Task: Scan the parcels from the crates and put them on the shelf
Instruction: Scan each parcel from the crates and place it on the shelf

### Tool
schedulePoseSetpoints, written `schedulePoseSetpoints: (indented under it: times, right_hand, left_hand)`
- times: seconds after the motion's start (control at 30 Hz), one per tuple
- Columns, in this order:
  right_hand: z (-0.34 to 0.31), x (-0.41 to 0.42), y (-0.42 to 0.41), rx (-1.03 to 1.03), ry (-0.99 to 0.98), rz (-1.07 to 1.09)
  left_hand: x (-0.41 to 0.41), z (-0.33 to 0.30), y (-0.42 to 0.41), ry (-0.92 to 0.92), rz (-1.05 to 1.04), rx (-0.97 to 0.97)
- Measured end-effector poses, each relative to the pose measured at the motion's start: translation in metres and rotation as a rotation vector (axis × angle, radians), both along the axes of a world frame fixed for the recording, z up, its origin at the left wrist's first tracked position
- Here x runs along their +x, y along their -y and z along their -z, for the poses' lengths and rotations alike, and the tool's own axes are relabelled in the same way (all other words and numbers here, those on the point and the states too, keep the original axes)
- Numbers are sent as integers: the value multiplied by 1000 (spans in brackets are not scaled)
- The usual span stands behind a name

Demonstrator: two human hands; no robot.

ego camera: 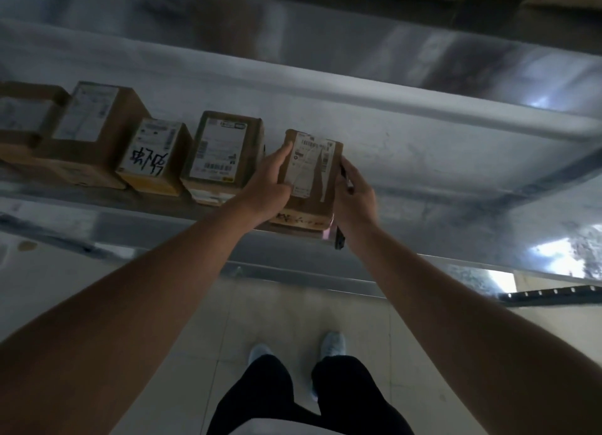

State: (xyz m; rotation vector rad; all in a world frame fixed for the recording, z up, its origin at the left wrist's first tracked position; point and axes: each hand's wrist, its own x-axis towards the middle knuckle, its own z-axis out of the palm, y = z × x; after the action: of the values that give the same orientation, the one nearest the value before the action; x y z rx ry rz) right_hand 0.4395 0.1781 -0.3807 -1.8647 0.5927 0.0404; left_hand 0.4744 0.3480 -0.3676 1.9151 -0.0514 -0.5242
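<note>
A grey metal shelf [407, 148] runs across the view, its front edge nearest the person. Along that front edge stands a row of cardboard parcels: two larger boxes [94, 135] at the left end, then a small box with handwritten black characters [153, 157], then a box with a long white shipping label [223, 154]. To the right of these, apart from the labelled box, a brown parcel with a white barcode label [312, 171] sits at the front edge, part of it overhanging the edge.

The left hand [267, 184] presses against the parcel's left side, fingers stretched along the top, thumb by the label. The right hand [353, 197] is at the parcel's right side and grips a slim dark object [340, 239], too blurred to identify, which sticks out above and below the hand.

Below the shelf lies pale tiled floor [286, 317], with the person's dark trousers [293, 399] and light shoes [332, 343].
</note>
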Motion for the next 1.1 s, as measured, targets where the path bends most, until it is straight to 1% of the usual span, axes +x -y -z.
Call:
schedulePoseSetpoints:
  times: [0.23, 0.4, 0.5, 0.6, 0.67, 0.73, 0.8, 0.9, 1.0, 1.1]
  right_hand:
    - [3, 10, 5, -102, 39, -36]
    - [3, 15, 5, -79, -3, -95]
    - [-4, 11, 9, -66, 16, -89]
    - [-14, 2, 20, -66, 0, -76]
    - [-25, -4, 28, -77, -13, -99]
    - [-41, -14, 34, -139, 13, -168]
    - [-57, -27, 41, -249, 68, -274]
    - [-79, -48, 50, -397, 95, -377]
    - [-100, -71, 51, -471, 94, -384]
    - [-116, -102, 52, -549, 99, -340]
  left_hand:
    - [4, 9, 3, 11, -40, 18]
    - [2, 7, 7, 66, -57, 74]
    - [-1, 2, 12, 185, -45, 224]
    - [-6, -9, 13, 370, -20, 408]
    - [-12, -21, 15, 447, 7, 482]
    - [-20, -37, 17, 460, 59, 521]
    - [-31, -54, 20, 454, 105, 551]
    - [-45, -79, 25, 515, 153, 579]
    - [-59, -103, 29, 527, 217, 608]
    - [-74, -126, 31, 558, 312, 645]
